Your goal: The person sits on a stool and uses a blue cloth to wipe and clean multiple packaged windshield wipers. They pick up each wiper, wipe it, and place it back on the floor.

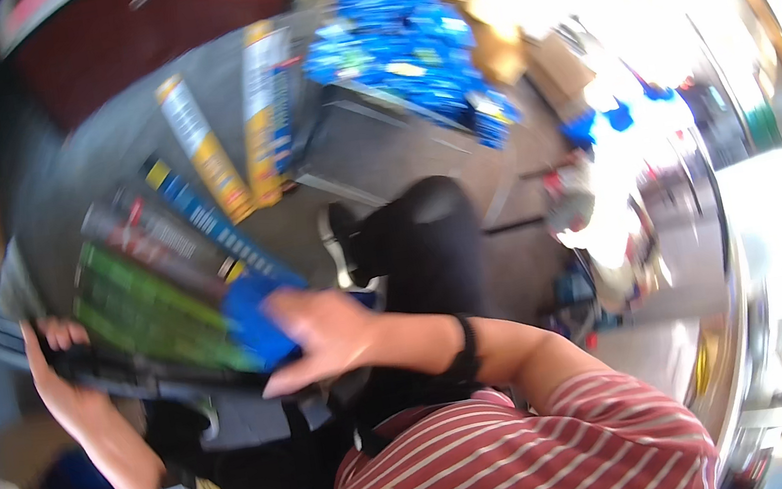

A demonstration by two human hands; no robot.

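A long green-and-blue package (154, 315) with a black lower edge lies across my lap side, at the left. My left hand (58, 350) is closed round its black edge at the left end. Over its blue right end rests my right hand (328, 330), thumb and fingers apart around that part; motion blurs the fingertips. Just beyond the package are a dark grey box with red marks (157, 234) and a slim blue box (205, 217), partly overlapped by it.
Two yellow-and-white long boxes (205, 151) (260, 112) lie on the grey floor ahead. Many blue packets (406, 40) are heaped beyond a dark flat case (371, 141). A dark red cabinet (148, 38) stands far left. Cardboard boxes (559, 68) and cluttered shelving fill the right.
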